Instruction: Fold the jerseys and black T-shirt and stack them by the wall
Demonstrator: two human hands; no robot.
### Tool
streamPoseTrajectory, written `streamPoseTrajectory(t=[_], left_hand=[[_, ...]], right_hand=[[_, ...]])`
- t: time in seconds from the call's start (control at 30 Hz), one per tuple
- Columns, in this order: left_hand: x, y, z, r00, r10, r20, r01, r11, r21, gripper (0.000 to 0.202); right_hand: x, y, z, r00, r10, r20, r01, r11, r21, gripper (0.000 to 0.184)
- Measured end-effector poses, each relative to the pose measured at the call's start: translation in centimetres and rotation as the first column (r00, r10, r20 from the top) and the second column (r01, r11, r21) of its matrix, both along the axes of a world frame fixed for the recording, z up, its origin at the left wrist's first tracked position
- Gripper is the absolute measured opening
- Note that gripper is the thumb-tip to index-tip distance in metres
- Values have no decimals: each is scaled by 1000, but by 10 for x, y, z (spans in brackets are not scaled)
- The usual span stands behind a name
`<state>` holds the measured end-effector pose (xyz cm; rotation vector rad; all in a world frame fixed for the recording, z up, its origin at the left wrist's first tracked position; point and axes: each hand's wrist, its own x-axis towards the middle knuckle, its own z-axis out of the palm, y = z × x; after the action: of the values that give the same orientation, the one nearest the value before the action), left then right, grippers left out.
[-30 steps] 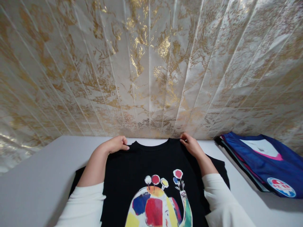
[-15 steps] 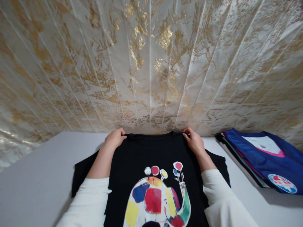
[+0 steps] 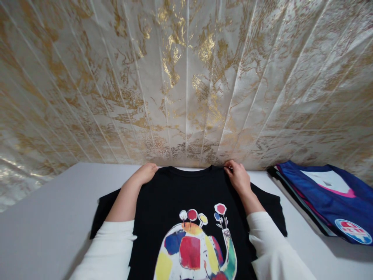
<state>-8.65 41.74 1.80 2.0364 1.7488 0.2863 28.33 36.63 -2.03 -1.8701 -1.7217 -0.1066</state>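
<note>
A black T-shirt [image 3: 180,194] with a colourful elephant print lies flat on the white table [image 3: 52,217], low centre. At its collar, the left hand [image 3: 146,173] and the right hand [image 3: 238,175] each pinch one shoulder. Folded blue clothes [image 3: 326,198] lie at right.

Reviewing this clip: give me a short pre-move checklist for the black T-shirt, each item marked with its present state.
1. Left hand on the shoulder of the black T-shirt: ok.
2. Right hand on the other shoulder: ok.
3. Fingers pinching the cloth rather than resting on it: cannot tell.
4. Shirt lying print side up on the white table: ok.
5. Sleeves spread flat: left one ok, right one partly hidden by the arm, cannot tell.
6. Shirt apart from the stack of folded clothes: ok.
</note>
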Motion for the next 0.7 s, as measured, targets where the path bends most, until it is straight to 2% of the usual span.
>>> streamPoseTrajectory(t=[0.13, 0.37, 0.57, 0.7], left_hand=[[0, 1, -2, 1000, 21, -15, -22, 1000, -1, 24], [3, -6, -10, 982, 179, -53, -172, 978, 119, 21], [5, -10, -19, 974, 223, -46, -214, 966, 145, 21], [4, -9, -22, 966, 253, -52, -240, 954, 180, 19]], right_hand=[[1, 1, -4, 999, 34, 28, -34, 999, -3, 6], [5, 5, -12, 997, 13, 73, -12, 1000, -14, 5], [2, 7, -22, 989, -17, 147, 25, 998, -51, 11], [1, 4, -19, 985, -37, 170, 47, 997, -56, 16]])
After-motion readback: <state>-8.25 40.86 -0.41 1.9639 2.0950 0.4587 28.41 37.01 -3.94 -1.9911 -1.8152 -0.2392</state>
